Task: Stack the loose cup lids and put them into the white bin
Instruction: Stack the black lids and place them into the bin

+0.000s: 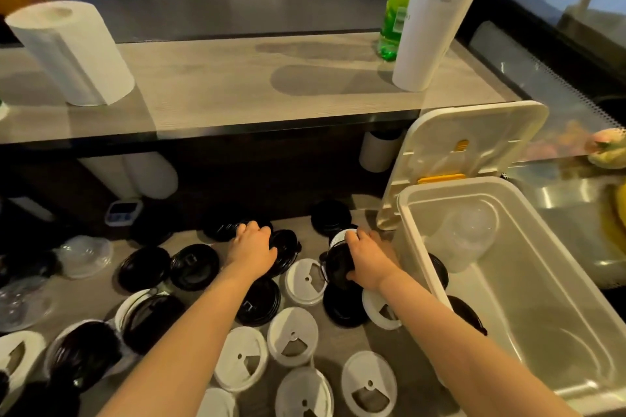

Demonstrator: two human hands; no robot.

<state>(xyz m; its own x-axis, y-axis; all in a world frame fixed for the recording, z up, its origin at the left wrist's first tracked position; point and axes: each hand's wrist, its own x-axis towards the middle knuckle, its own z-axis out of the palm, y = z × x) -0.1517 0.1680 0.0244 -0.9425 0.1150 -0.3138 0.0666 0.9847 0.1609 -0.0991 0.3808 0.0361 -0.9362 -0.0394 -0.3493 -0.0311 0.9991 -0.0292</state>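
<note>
Several loose black and white cup lids lie scattered on the grey counter, such as a white lid [306, 281] and a black lid [194, 266]. My left hand [252, 249] rests palm down on a black lid [286, 249] at the back of the spread. My right hand [367, 262] grips a small stack of lids [337, 261], black with a white one at its far end, held on edge just left of the white bin [416, 247]. The bin stands open at the right with a clear cup [469, 234] inside.
The bin's hinged lid [471, 145] stands upright behind it. A raised shelf carries a paper towel roll [71, 51], a green bottle [394, 7] and a tall white cup stack [437, 13]. Clear dome lids [84, 256] lie at the left.
</note>
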